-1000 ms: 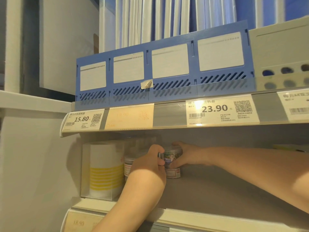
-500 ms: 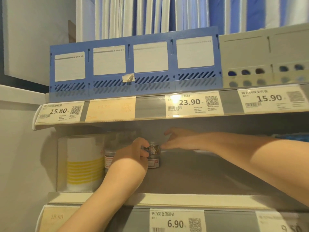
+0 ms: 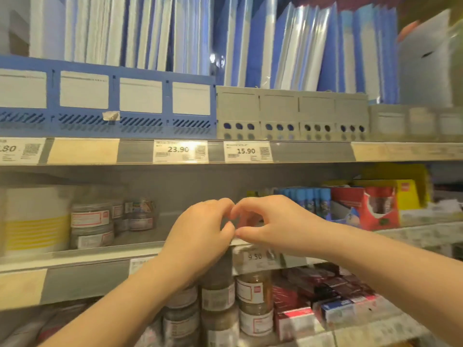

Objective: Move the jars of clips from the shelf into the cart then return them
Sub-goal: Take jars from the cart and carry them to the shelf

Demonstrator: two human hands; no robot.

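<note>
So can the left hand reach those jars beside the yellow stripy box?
Probably yes. The jars stand near the front of the shelf, just left of the left hand. Nothing lies between them, and the hand seems to hold nothing.

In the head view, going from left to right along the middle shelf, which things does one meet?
white box with yellow stripes → jars of clips → left hand → right hand → blue tubes → red carton → yellow box
</note>
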